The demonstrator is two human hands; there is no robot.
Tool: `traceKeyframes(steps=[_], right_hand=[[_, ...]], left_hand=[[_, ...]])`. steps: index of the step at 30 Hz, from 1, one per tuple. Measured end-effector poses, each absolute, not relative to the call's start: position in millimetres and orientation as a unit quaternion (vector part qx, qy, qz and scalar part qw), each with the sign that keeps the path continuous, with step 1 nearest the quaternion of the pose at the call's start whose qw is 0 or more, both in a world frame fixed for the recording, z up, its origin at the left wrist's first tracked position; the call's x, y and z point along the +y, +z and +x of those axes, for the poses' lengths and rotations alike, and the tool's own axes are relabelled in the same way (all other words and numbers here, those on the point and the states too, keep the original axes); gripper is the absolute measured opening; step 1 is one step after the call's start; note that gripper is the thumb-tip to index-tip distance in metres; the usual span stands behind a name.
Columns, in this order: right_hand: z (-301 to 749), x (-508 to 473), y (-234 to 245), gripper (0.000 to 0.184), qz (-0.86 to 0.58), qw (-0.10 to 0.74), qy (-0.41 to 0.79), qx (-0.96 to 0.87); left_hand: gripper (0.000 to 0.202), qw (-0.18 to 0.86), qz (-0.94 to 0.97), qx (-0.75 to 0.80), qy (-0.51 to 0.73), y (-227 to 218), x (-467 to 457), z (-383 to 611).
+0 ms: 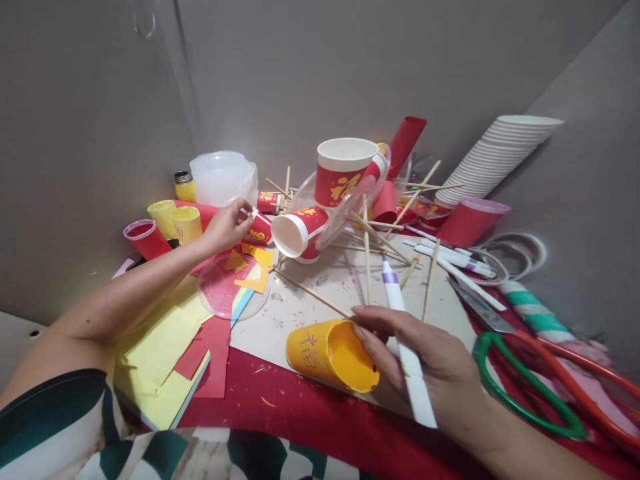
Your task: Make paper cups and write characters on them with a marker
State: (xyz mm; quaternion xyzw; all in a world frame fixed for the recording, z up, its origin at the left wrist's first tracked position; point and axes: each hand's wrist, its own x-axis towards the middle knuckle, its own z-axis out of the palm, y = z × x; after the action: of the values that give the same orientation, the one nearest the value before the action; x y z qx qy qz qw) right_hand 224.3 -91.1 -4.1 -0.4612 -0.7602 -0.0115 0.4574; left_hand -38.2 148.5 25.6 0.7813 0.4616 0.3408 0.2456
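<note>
My left hand (pixel 231 227) reaches to the middle back, its fingers closed at the white rim of a small red paper cup (pixel 261 228) with gold print. Between the fingers of my right hand (pixel 420 353) is a white marker pen (pixel 400 320), its purple tip uncapped and pointing up and away. The right thumb and index finger meet at the rim of a yellow paper cup (pixel 307 350) lying on its side, its mouth towards the right. Purple strokes forming a character mark its wall. Beyond stand red paper cups (pixel 345 173) joined with clear plastic discs (pixel 345 213) and wooden sticks (pixel 367 253).
Scissors (pixel 530 393) with green and orange handles lie at right, beside white markers (pixel 465 257) and a tape roll (pixel 525 257). A leaning stack of white cups (pixel 500 157) rises behind. Coloured paper (pixel 160 340), a clear lid (pixel 215 293) and rolled cups (pixel 145 239) lie left.
</note>
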Motion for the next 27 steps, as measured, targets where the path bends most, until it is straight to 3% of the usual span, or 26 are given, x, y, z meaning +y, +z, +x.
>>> traceKeyframes(steps=[8,18,27], right_hand=[[225,-90,-4,0.018,-0.461,0.458,-0.005,-0.76],[224,-92,-2,0.016,-0.473,0.451,-0.001,-0.757],[224,-91,-6,0.014,-0.471,0.447,-0.011,-0.76]], left_hand=[[0.022,0.272,0.762,0.459,0.367,41,150,-46],[0.012,0.455,0.624,0.472,0.426,87,144,-34],[0.007,0.516,0.58,0.408,0.48,119,154,-25]])
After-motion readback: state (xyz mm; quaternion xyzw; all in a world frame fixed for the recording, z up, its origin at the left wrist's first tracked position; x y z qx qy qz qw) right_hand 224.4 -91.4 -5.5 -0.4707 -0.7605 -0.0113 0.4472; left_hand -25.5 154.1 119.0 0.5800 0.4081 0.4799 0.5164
